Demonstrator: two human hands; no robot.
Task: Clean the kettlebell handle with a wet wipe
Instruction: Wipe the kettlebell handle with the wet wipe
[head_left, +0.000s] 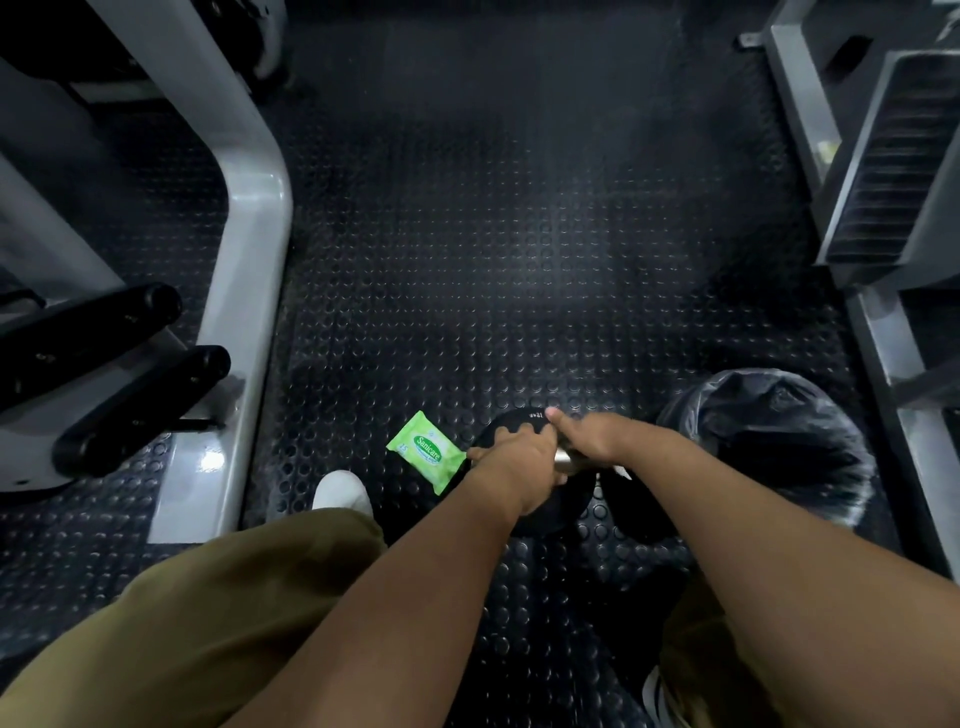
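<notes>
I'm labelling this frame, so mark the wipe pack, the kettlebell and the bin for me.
wipe pack (427, 451): head view, middle of its green front.
kettlebell (569, 501): head view, near part of its black body.
bin (753, 395): head view, far rim of its black liner.

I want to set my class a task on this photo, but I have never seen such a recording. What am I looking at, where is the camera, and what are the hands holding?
There is no machine here. A person wears a wide-angle camera on the head, so the single picture looks down along their own arms. They crouch on a studded rubber floor among gym equipment. The left hand grips the black kettlebell, seemingly to steady it. The right hand holds a white wet wipe against the silvery handle. Left of the kettlebell lies a green pack of wipes; to its right stands a bin with a black liner. A grey machine frame runs along the left.
</notes>
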